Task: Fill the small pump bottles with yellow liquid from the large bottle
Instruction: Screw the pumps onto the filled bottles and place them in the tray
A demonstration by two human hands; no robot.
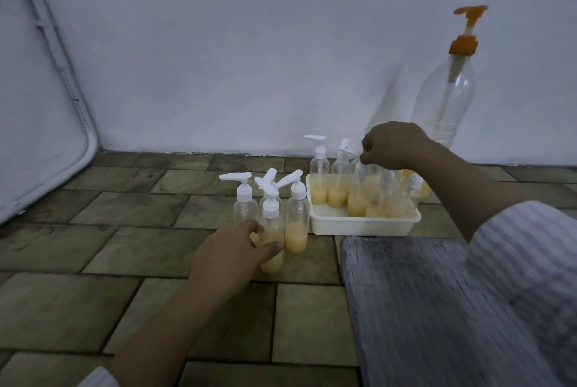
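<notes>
At the moment of inspection the left hand (232,250) was wrapped around the lower body of a small pump bottle (272,230) standing on the tiled floor (93,302), thumb across its front and fingers behind, the bottle partly filled with yellow liquid. Three further small bottles (296,218) stood in a tight cluster just behind and beside it, apparently a group kept apart from the tray stock, though whether as finished or awaiting attention could not be told. The right hand (392,146) was curled closed over the white tray (365,224), its fingertips pinching the pump top of one tray bottle (362,180), most likely to lift or steady it. The tray held several more bottles, each showing yellow liquid in the bottom portion only. The large bottle (446,99), fitted with an orange pump, stood against the wall (249,43) behind the tray, out of both hands, and looked nearly empty. A grey cloth-covered surface (437,308) lay at the near right. Judged from this arrangement, dispensing was not under way; bottles were being sorted or transferred.
</notes>
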